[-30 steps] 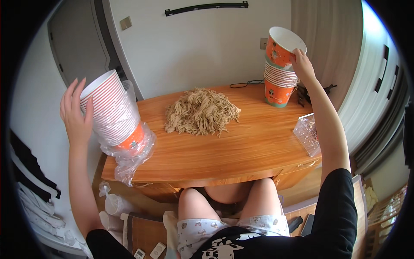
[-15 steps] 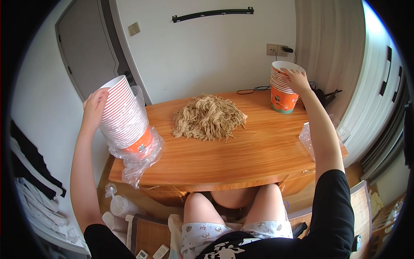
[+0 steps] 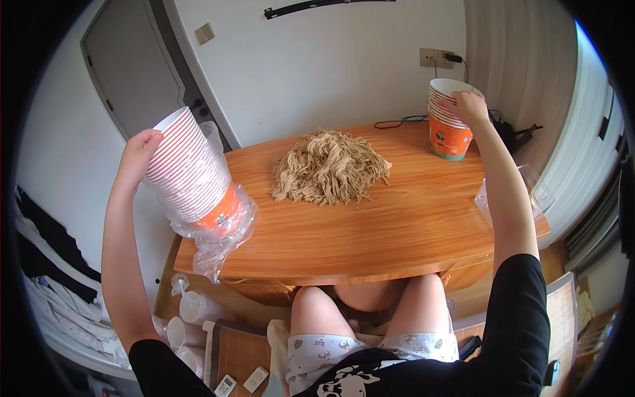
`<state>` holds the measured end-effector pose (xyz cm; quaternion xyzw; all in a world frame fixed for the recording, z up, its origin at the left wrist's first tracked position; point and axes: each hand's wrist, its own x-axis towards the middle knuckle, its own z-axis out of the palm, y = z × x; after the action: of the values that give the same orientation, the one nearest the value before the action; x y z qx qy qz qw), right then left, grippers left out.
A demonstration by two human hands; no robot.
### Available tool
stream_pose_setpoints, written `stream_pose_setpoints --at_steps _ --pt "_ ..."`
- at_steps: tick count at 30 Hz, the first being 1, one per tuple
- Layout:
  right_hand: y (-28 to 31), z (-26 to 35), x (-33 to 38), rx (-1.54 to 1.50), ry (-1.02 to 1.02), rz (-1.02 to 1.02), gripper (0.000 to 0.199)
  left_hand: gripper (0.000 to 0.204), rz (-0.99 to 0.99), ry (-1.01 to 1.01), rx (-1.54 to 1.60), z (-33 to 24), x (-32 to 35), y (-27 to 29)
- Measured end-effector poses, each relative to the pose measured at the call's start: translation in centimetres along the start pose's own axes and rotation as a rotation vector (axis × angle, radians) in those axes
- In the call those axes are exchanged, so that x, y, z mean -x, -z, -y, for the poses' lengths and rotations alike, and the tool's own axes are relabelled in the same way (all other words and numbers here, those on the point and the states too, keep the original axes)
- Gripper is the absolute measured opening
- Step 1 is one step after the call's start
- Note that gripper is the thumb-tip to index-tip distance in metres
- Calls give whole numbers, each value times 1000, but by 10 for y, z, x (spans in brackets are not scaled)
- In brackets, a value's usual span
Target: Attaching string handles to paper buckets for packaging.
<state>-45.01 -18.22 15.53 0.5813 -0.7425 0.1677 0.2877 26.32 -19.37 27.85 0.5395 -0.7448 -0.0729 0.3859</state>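
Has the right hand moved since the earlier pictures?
Yes. The right hand came down from holding one cup above the stack of orange paper cups and now rests on its top.

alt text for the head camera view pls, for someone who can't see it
A seated person's left hand holds a tilted stack of paper cups, partly in a clear plastic bag, at a wooden table's left end. The right hand rests on top of a second stack of orange cups at the far right corner. A pile of pale noodle-like strands lies mid-table.
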Motion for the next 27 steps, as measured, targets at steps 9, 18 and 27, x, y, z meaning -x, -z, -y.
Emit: stream_pose_setpoints --at_steps 9,18,27 --pt "-7 8 -2 46 3 48 45 29 -2 25 -60 -9 -9 2" --pt "-37 45 19 251 92 -219 55 32 142 93 -195 -21 -11 1" --pt "-74 213 90 -549 214 38 21 25 128 145 -89 -22 -12 4"
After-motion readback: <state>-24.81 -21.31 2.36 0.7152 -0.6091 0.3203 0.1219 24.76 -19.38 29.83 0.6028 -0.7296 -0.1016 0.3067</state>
